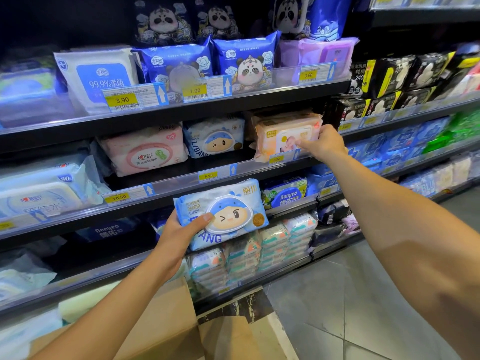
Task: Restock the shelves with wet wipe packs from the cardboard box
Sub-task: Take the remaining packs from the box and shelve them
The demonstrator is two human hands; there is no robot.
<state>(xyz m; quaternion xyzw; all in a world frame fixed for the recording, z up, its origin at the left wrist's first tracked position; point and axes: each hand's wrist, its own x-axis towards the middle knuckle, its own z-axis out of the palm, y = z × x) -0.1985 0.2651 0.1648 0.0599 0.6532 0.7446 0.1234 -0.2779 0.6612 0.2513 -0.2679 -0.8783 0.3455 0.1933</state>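
Right arm is reaching from lower right, right hand gripping peach pack on center-right shelf; left hand is clutching blue wet wipe pack mid-frame, above cardboard box at bottom center.

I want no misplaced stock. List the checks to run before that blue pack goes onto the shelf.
1. Grip on the pack: ok. The left hand holds the blue pack, thumb across its front.
2. Right slot found: ok. A matching pack sits on the shelf above.
3. Room in front of it: ok, bare shelf shows there.
4. Right hand free to help: not ok, it grips the orange pack.
5. Price tag matches the pack: cannot tell, its print is too small.
6. Stock left in the cardboard box: cannot tell, its inside is out of view.
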